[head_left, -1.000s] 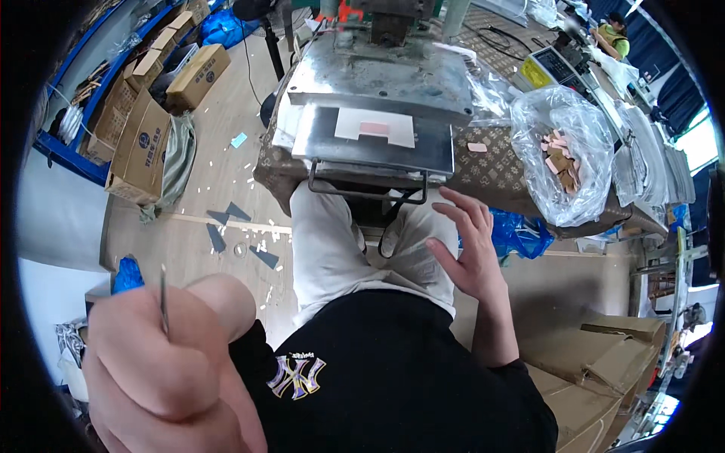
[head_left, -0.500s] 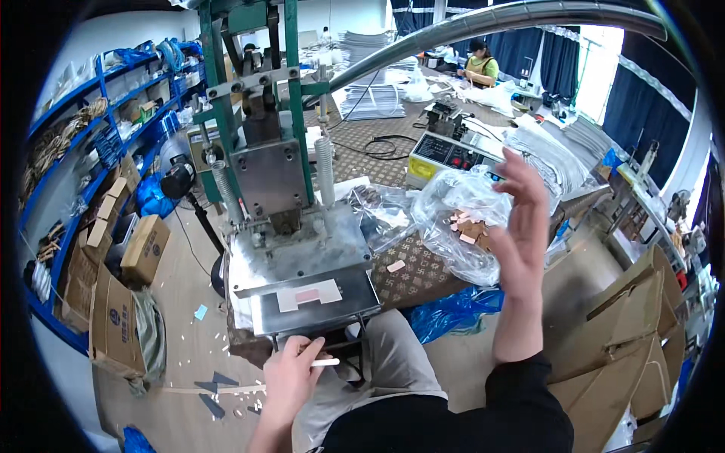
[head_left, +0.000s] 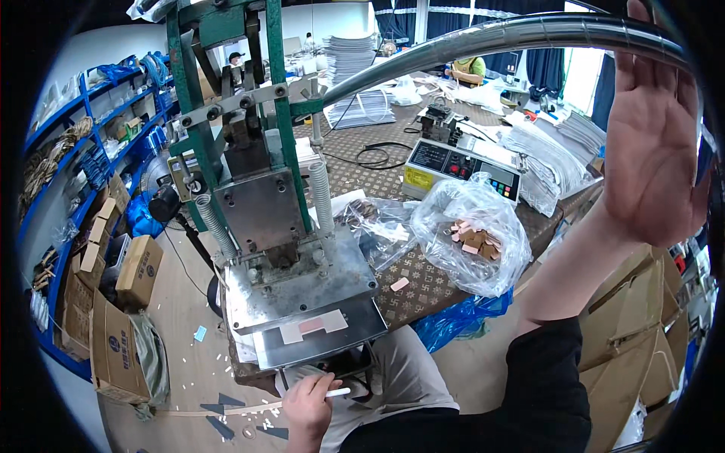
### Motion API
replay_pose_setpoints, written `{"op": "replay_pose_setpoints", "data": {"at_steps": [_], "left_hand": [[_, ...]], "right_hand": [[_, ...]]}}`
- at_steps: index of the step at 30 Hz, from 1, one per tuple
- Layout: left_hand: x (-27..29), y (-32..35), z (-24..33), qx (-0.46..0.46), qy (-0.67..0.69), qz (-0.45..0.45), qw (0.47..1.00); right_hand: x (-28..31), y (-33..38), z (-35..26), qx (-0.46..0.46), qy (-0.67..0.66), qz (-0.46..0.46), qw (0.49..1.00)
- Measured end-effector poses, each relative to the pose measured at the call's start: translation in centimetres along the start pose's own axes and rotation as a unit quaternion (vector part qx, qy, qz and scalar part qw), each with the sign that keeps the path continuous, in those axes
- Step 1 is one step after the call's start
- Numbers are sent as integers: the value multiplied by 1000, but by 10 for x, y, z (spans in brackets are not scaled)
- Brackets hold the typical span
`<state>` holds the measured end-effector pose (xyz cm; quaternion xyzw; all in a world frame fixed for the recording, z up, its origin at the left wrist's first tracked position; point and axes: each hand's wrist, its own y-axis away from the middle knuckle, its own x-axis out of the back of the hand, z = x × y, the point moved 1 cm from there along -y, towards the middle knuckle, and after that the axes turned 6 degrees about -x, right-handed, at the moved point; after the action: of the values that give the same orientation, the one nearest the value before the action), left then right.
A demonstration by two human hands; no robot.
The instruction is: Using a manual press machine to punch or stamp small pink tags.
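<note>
My left hand (head_left: 308,408) is closed around a short white stick (head_left: 337,392), just in front of the press's metal shelf. The raised right hand (head_left: 653,151) is at the end of the long curved metal lever (head_left: 483,39), palm toward me and fingers stretched up behind the tube; contact is unclear. The green-framed press (head_left: 263,208) stands ahead on the left. On its dark front plate (head_left: 355,332) lies a pale notched sheet (head_left: 332,322) with a pink piece (head_left: 310,325) in it.
A clear plastic bag (head_left: 502,275) holds pink and brown pieces. One pink piece (head_left: 400,285) lies on the patterned tabletop. Behind the bag sits a control box (head_left: 461,167). Cardboard (head_left: 627,355) stands at right, cartons (head_left: 140,272) at left. Another person (head_left: 468,69) sits far back.
My right hand has swung up and right from above the plastic bag to the lever's end. The left hand, still holding the white stick, is slightly lower and further right. The view has shifted.
</note>
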<state>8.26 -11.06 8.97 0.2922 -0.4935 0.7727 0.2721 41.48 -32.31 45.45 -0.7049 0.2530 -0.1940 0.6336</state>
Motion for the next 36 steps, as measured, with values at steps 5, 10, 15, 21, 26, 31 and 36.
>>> {"op": "replay_pose_setpoints", "data": {"at_steps": [5,10,15,21,26,31,36], "left_hand": [[-4,-6,-4,-4,-20,18,1000],[-11,-13,-14,17,-24,9,1000],[-14,-21,-20,17,-38,13,999],[-17,-24,-24,15,-22,14,1000],[-14,-24,-22,30,-29,4,999],[-15,-26,-19,39,-29,14,999],[-17,-26,-17,51,-21,34,998]], "right_hand": [[17,4,-6,-9,-25,-15,1000],[84,-9,-28,-11,-44,-30,999],[99,-8,-28,-16,-61,-45,997],[83,0,-27,-23,-84,-63,994],[62,8,-23,-29,-109,-80,990],[41,23,-27,-36,-126,-97,987],[0,60,-37,-42,-153,-115,981]]}}
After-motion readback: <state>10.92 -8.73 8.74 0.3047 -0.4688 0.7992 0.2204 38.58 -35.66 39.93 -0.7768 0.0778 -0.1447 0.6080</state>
